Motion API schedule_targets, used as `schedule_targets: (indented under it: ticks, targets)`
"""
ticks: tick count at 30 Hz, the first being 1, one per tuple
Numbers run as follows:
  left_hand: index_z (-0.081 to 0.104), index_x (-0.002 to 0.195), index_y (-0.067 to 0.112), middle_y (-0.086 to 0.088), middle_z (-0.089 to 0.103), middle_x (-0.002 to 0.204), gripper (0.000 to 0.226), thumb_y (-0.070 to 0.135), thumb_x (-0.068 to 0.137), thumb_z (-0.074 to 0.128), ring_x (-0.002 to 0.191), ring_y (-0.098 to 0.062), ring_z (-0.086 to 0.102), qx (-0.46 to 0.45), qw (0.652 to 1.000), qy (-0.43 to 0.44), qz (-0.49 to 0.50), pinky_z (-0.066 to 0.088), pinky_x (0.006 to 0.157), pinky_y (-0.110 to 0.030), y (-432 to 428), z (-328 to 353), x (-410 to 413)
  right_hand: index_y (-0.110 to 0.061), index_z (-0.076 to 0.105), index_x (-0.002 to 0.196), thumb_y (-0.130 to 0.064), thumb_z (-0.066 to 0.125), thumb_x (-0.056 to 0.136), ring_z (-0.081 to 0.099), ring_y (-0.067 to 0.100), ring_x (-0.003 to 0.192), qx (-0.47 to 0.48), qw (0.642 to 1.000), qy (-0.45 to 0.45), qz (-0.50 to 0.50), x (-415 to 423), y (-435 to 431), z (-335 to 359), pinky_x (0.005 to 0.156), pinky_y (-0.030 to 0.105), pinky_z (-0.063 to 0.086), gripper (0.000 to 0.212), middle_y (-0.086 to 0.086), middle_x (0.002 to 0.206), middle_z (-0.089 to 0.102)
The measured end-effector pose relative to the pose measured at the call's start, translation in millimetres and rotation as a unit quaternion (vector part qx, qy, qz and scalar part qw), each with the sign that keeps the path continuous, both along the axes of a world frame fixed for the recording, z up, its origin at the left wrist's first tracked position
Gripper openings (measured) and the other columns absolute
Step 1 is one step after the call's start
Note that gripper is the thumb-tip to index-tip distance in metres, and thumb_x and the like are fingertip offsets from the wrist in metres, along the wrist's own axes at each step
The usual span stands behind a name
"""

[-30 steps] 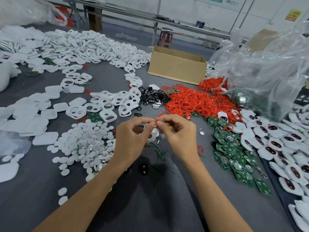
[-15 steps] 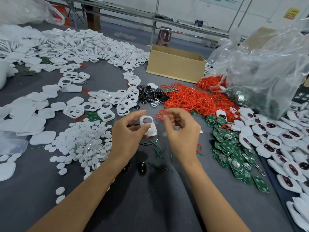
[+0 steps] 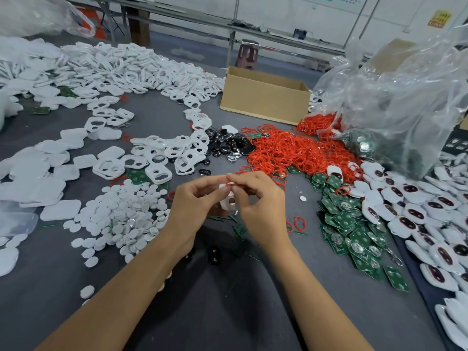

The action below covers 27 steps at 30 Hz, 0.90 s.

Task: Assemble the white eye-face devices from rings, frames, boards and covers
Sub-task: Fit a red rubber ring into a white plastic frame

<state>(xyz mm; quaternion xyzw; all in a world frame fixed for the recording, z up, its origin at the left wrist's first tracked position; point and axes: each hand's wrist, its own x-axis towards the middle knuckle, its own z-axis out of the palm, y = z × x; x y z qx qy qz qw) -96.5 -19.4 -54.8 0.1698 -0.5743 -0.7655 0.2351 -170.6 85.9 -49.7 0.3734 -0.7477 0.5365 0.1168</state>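
Held a white frame (image 3: 228, 202) clear of the grey table (image 3: 228, 312) at the centre of the picture, gripped in the curled fingers of the left hand (image 3: 195, 198), probably to turn its rim toward the other hand. Pinched a red ring (image 3: 230, 183) between thumb and forefinger of the right hand (image 3: 260, 206), touching the frame's upper edge. Judged this the step of seating the ring on the frame. Could not tell how much of it already sat in place, with most of it hidden behind the fingers. Worked with both sets of fingertips meeting at one spot, seemingly to steady so thin and floppy a part. Had the stock in an arc around the hands, apparently for short reaches: loose red rings (image 3: 291, 150) heaped above and right of centre, black lens pieces (image 3: 228, 145) just left of that heap, spare frames (image 3: 172, 153) left of those, round white discs (image 3: 121, 216) at lower left, flat white covers (image 3: 38, 173) at the left edge, green boards (image 3: 354, 224) right of the hands. Had finished devices (image 3: 417, 198) banked along the right edge, well apart from the raw parts, likely to avoid mixing. Noted a cardboard box (image 3: 263, 97) and a clear plastic bag (image 3: 405, 97) at the upper right.
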Motion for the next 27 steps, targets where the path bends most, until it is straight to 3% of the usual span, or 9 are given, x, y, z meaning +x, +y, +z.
schedule_targets:
  ticks: [4,7,11,17,22,27]
  targets:
    - [0.077,0.087,0.017,-0.001,0.074,0.078,0.011,0.009,0.081,0.072,0.061,-0.008,0.063,0.025,1.000,-0.011,-0.002,0.049,0.049,-0.020,-0.5,1.3,0.1,-0.008,0.076,0.092,0.009,0.070,0.077,0.053,0.011,0.077,-0.005,1.000,0.022,-0.011,2.7,-0.9,0.4,0.068,0.013,0.042,0.024,0.009,0.092,0.060]
    - [0.076,0.085,0.016,-0.002,0.072,0.076,0.009,0.009,0.081,0.072,0.060,-0.008,0.062,0.040,0.999,-0.025,0.002,0.046,0.047,-0.019,-2.5,0.9,0.5,-0.010,0.077,0.092,0.008,0.070,0.078,0.051,0.010,0.081,0.012,0.999,0.034,-0.013,2.9,-0.8,1.2,0.073,0.010,0.040,0.023,0.009,0.100,0.058]
    - [0.074,0.081,0.018,0.002,0.071,0.070,0.016,0.005,0.087,0.067,0.058,-0.009,0.060,0.032,0.998,-0.049,0.031,0.044,0.046,-0.020,-3.8,0.9,-0.8,-0.004,0.075,0.098,0.010,0.066,0.080,0.055,0.007,0.088,0.042,0.997,0.068,0.010,1.8,-0.9,-0.8,0.082,0.004,0.039,0.024,0.012,0.097,0.066]
    - [0.074,0.088,0.020,0.001,0.075,0.078,0.009,0.012,0.088,0.069,0.065,-0.005,0.065,-0.026,0.997,-0.055,0.042,0.047,0.050,-0.016,-3.3,1.0,-0.9,-0.004,0.074,0.102,0.008,0.069,0.079,0.057,0.009,0.088,0.067,0.988,0.140,-0.016,-1.9,0.3,-7.0,0.081,0.008,0.041,0.027,0.012,0.104,0.065]
    - [0.072,0.101,0.018,0.001,0.076,0.084,0.015,0.011,0.091,0.064,0.071,-0.007,0.067,-0.034,0.998,-0.049,0.020,0.052,0.056,-0.021,-2.5,4.2,1.4,-0.008,0.072,0.101,0.000,0.068,0.083,0.060,0.017,0.086,0.069,0.987,0.144,-0.036,-3.2,3.1,-6.8,0.077,0.025,0.047,0.020,0.008,0.097,0.064]
    - [0.065,0.117,0.008,-0.011,0.072,0.095,0.027,0.003,0.090,0.062,0.065,-0.010,0.067,0.024,0.999,-0.048,-0.005,0.056,0.056,-0.022,-3.6,7.3,0.4,-0.005,0.070,0.096,-0.003,0.068,0.084,0.055,0.010,0.088,0.018,0.993,0.112,-0.026,-4.0,3.2,-0.6,0.081,0.017,0.044,0.013,0.005,0.097,0.063]
